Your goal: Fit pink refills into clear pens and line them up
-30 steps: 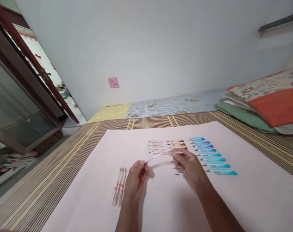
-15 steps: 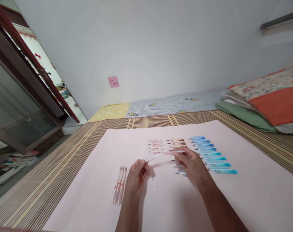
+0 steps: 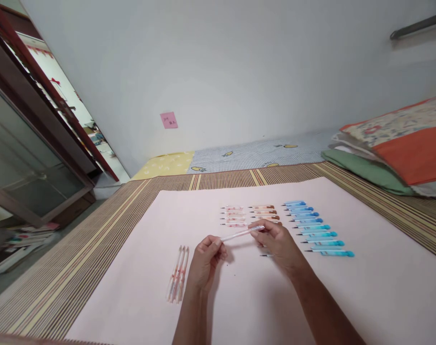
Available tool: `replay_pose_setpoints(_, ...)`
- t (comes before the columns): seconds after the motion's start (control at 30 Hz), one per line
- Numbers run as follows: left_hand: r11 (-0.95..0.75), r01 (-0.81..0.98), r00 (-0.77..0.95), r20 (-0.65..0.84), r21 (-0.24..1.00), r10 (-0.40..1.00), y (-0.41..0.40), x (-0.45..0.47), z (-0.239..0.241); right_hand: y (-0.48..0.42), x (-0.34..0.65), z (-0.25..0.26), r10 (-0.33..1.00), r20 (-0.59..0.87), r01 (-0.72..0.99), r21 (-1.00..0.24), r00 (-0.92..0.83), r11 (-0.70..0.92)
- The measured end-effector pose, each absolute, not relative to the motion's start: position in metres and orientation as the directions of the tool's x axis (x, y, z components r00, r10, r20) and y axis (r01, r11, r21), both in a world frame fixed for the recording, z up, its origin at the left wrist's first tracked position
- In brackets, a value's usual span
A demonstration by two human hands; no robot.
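A slim whitish pen (image 3: 237,235) is held level above the pink sheet, between both my hands. My left hand (image 3: 207,258) pinches its left end, fingers curled. My right hand (image 3: 277,242) has thumb and fingers closed around its right end, where a pale tip sticks out. Beyond the hands lies a column of clear pens with pinkish marks (image 3: 234,216). Beside it are pens with brown ends (image 3: 263,212), partly hidden by my right hand. Blue and turquoise pens (image 3: 320,235) lie further right. Several pinkish pens (image 3: 178,275) lie together left of my left hand.
The large pink sheet (image 3: 131,287) covers much of a striped mat (image 3: 106,235). Folded bedding (image 3: 405,153) is stacked at the right. A wall (image 3: 239,72) with a pink note (image 3: 168,120) stands behind. At the left is a glass-panelled door (image 3: 27,158).
Before, the left hand's white stick met a pink-tinted clear piece in my right hand; now a single pen length spans the hands. My right hand has shifted slightly left, nearer the left hand.
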State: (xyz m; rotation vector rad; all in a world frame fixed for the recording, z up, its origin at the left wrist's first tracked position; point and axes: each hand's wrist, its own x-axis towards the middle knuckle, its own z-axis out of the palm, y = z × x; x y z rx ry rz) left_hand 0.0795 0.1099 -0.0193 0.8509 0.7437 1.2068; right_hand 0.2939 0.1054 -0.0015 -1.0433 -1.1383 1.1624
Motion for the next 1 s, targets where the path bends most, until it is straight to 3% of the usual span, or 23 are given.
replay_pose_setpoints(0.43, 0.307, -0.381, 0.268, -0.213, 0.872, 0.94, 0.106, 0.076, -0.02, 0.103, 0.295, -0.001, 0.991, 0.114, -0.145, -0.984, -0.069, 0.103)
replay_pose_setpoints(0.7, 0.153, -0.448, 0.275, -0.027, 0.881, 0.961, 0.103, 0.082, -0.011, 0.101, 0.287, 0.0, 0.992, 0.118, -0.159, -0.979, 0.053, 0.125)
replay_pose_setpoints(1.0, 0.077, -0.433, 0.217, 0.021, 0.898, 0.976, 0.101, 0.089, -0.015, 0.102, 0.265, 0.001, 0.984, 0.164, -0.199, -0.964, 0.068, 0.175)
